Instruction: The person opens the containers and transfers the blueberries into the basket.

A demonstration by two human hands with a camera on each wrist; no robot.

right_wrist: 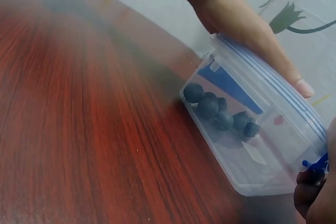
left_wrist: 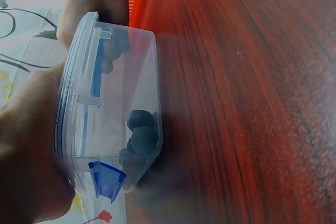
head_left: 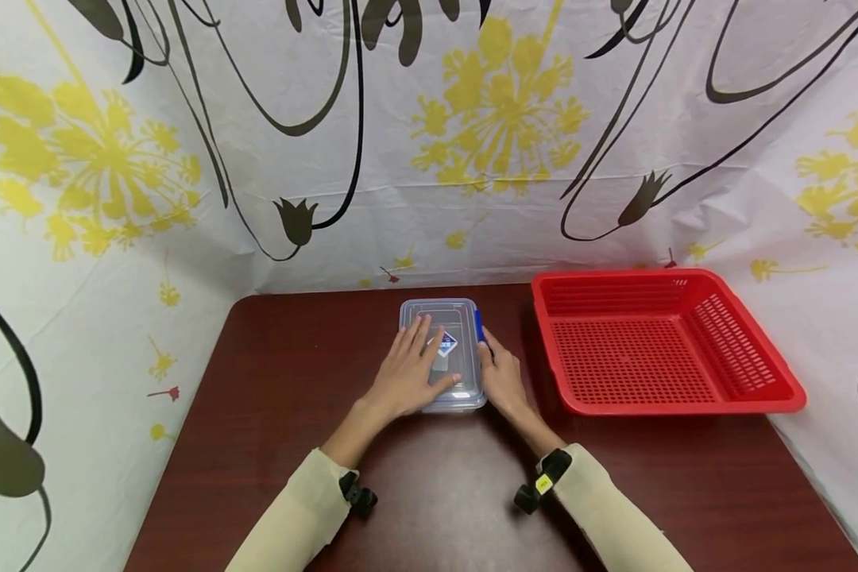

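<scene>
A clear plastic food container (head_left: 461,318) with a lid sits on the table near its far edge. My left hand (head_left: 407,375) rests on the lid with fingers spread and straight, partly over a blue-and-white label (head_left: 446,343). At the container's right side my right hand (head_left: 502,380) grips the edge, thumb by the lid rim, close to a blue clip (head_left: 479,326). Another blue clip (left_wrist: 108,181) sticks outward from the rim in the left wrist view. Through the wall, several dark round balls (right_wrist: 208,107) lie inside, bunched toward one side.
A red perforated plastic basket (head_left: 686,408) stands to the right of the container. Dark reddish wood makes up the table (head_left: 293,365). White cloth (head_left: 393,159) with yellow flowers and dark stems hangs behind and along both sides.
</scene>
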